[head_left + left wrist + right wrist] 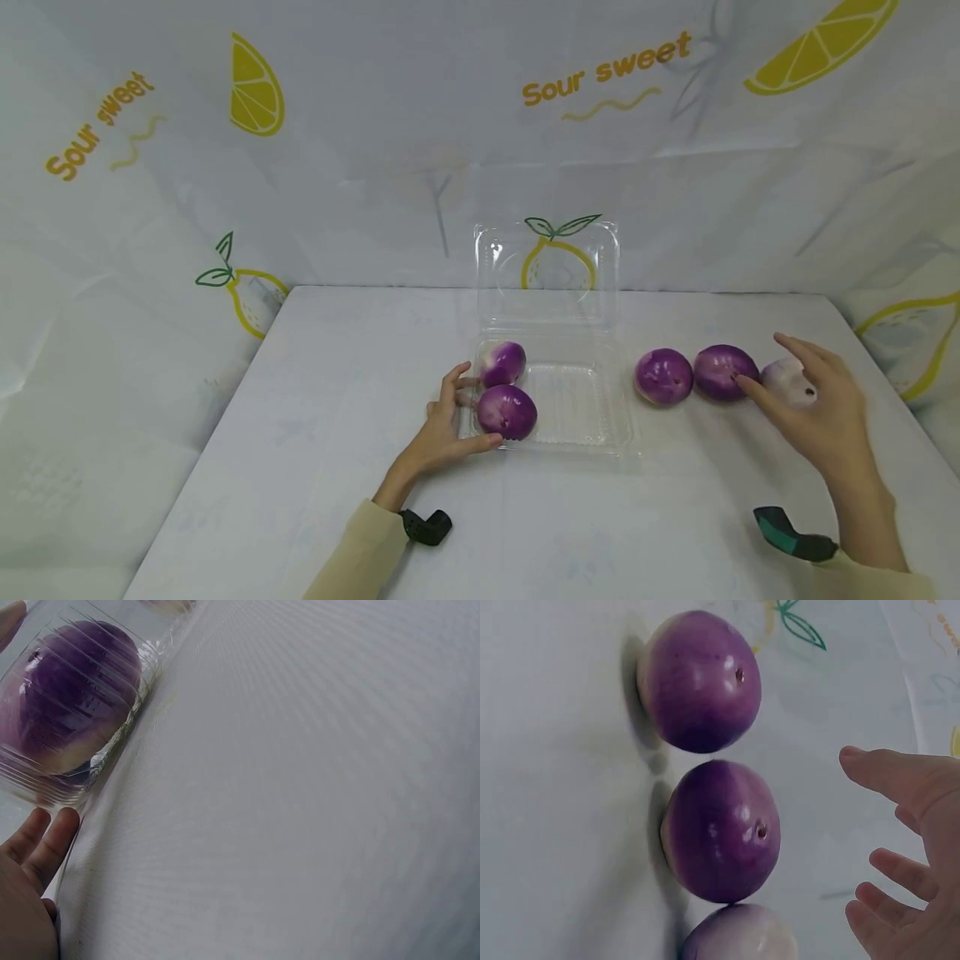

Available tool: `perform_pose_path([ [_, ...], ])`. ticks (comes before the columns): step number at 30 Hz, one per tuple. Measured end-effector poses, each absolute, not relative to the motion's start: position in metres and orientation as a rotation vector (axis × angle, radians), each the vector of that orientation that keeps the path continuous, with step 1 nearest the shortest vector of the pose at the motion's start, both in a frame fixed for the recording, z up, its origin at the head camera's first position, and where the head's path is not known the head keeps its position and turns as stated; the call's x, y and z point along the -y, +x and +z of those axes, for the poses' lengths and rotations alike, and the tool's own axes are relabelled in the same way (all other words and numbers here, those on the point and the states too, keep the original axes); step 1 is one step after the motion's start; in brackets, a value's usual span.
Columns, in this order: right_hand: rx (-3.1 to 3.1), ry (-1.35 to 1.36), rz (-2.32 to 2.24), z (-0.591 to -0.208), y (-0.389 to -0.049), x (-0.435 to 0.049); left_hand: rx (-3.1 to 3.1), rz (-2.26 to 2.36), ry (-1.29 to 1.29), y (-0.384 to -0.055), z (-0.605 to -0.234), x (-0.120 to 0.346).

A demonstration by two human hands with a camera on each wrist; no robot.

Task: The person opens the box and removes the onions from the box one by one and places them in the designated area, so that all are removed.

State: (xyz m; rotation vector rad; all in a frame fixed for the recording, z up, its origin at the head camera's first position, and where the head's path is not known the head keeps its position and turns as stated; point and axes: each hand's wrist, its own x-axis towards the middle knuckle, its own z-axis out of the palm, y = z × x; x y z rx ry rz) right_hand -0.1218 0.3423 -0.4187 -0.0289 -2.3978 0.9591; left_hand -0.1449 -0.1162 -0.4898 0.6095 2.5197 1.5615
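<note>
Rightward in frame, right hand (831,417), fingers spread, hovers by turnip-like vegetables (724,372): likely firm, slippery; cup sides. Centre: left hand (437,435), fingers spread, touching clear clamshell (576,408).

Left hand (441,435) and right hand (831,412) extend forward — thumbs (771,405) spread from fingers (906,874).

Clear box (577,408) lay open on worktop (300,400), lid (547,271) raised behind its base. Two purple-white round vegetables (507,412) sat inside along its left side; left hand (442,429) was at that side, thumb by the front edge. Right of box: three more vegetables (723,373) in a row; right hand (825,412), thumb spread, partly hid the outermost.
</note>
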Motion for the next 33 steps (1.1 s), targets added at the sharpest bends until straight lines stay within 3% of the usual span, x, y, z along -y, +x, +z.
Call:
perform_pose_path([
  [6, 2.341, 0.143, 0.981, -0.415, -0.125, -0.322, -2.521, 1.56, 0.607, -0.145, -0.491, 0.116],
  [33, 2.414, 0.414, 1.248, -0.427, -0.133, -0.211, -2.517, 1.557, 0.589, -0.145, -0.491, 0.116],
])
